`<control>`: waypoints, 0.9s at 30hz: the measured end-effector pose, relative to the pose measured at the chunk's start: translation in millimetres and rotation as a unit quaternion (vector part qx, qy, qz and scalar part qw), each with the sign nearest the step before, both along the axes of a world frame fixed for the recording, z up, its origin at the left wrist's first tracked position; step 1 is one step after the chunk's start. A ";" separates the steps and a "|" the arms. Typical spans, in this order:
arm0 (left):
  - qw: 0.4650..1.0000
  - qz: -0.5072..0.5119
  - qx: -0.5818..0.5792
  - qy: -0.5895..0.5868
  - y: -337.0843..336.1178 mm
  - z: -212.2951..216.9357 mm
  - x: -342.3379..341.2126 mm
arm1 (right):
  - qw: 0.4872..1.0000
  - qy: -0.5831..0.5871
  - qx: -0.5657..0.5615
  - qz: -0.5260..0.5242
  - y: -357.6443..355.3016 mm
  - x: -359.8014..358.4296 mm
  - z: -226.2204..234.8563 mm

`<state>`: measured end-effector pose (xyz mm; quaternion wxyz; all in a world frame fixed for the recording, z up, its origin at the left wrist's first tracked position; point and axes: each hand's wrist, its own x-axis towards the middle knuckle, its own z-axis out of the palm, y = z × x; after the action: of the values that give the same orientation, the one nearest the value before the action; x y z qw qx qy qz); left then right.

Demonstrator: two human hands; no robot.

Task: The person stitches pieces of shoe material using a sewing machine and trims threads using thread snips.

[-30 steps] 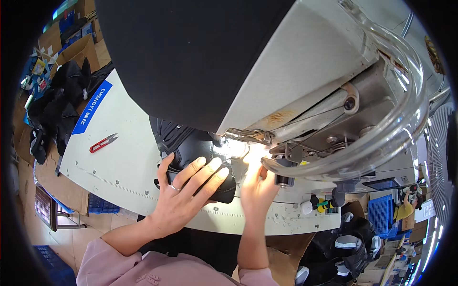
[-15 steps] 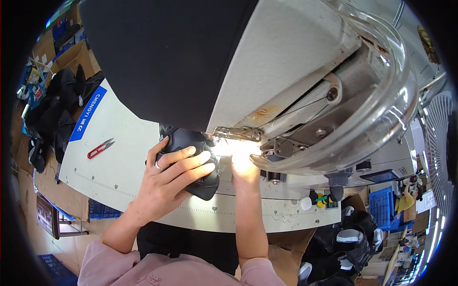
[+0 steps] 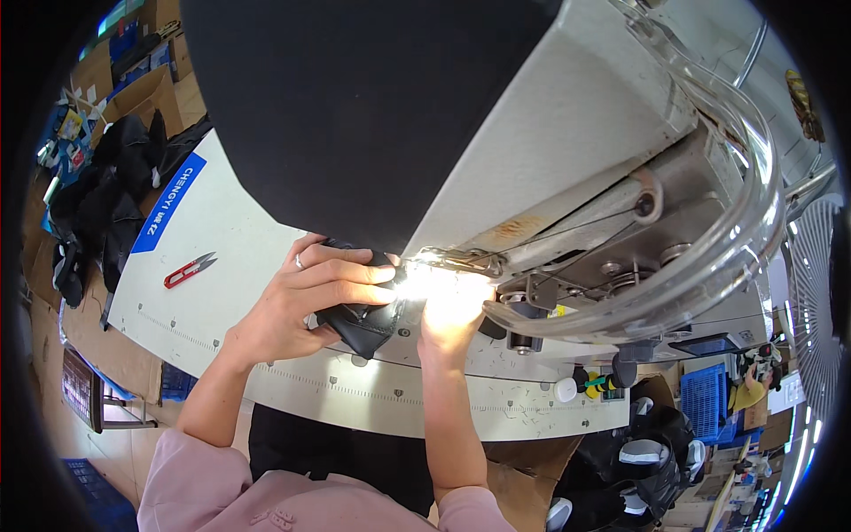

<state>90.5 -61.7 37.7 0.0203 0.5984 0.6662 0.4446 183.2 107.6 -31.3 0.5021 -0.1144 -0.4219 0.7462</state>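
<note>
My left hand (image 3: pixel 315 288), with a ring on one finger, lies over a black stitched leather piece (image 3: pixel 362 330). Its fingers press on top and the thumb is tucked at the near side, gripping the piece. The leather piece sits on the pale worktable at the head of a sewing machine (image 3: pixel 550 168), its far end hidden under the machine's dark body. My right hand (image 3: pixel 452 310) is beside the stitching area at the right of the piece. Bright lamp glare washes out its fingers, so what they touch cannot be seen.
Red-handled thread snips (image 3: pixel 189 270) lie on the worktable (image 3: pixel 266 381) at the left. A clear curved guard (image 3: pixel 753 239) bows around the machine head. Black pieces (image 3: pixel 111 199) pile up at the far left, and black-and-white shoe pieces (image 3: pixel 643 452) at the lower right. Small spools (image 3: pixel 598 383) stand near the table's right end.
My left hand has closed more over the leather piece, which has turned and tilted. My right hand has shifted slightly left and nearer. The whole view has moved a little.
</note>
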 end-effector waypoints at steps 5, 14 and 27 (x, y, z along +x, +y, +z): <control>0.998 0.055 0.003 0.041 -3.6 -2.3 7.6 | 0.969 -0.131 0.209 -0.027 12.5 10.2 -11.4; 0.957 0.217 0.108 0.159 14.6 1.3 67.6 | 0.965 -0.196 -0.008 0.174 30.2 31.9 3.9; 0.969 0.189 0.102 0.120 10.8 5.1 58.2 | 0.977 -0.128 -0.036 0.169 25.8 33.1 4.5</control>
<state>148.7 -50.9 42.8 -0.2055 0.5099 0.7158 0.4306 216.3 133.4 -26.9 0.3061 -0.1539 -0.4684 0.8144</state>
